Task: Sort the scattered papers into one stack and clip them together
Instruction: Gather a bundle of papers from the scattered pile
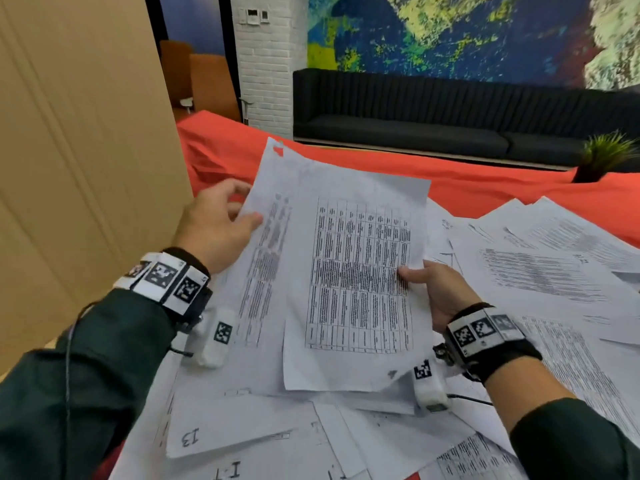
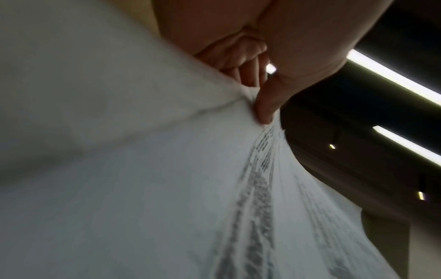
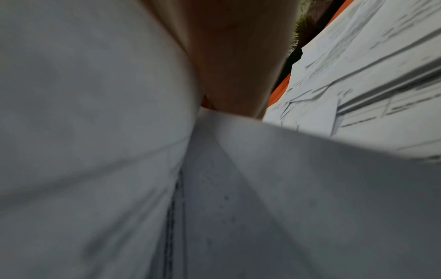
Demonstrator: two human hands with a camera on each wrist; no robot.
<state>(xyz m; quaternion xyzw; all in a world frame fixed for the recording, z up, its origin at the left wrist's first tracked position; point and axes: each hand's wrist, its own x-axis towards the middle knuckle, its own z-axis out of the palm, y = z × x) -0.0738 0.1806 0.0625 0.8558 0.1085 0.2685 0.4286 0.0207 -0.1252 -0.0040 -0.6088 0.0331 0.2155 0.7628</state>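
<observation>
Here, both hands pinching a paper sheaf [image 1: 346, 271]; loose sheets [image 1: 554, 271] over red tablecloth [image 1: 485, 181], black sofa [image 1: 415, 133], painted wall [image 1: 450, 36] behind

Red cloth [image 1: 346, 161] covers the surface, a big cardboard sheet [image 1: 79, 150] stands on the left, black sofa [image 1: 450, 116] and little potted plant [image 1: 602, 157] behind.

"13" on a loose sheet [image 1: 221, 434], upside down

White papers [image 1: 356, 271] printed with black tables lie on an orange-red cloth [image 1: 485, 181]; the sleeves [image 1: 86, 358] are dark green.
</observation>
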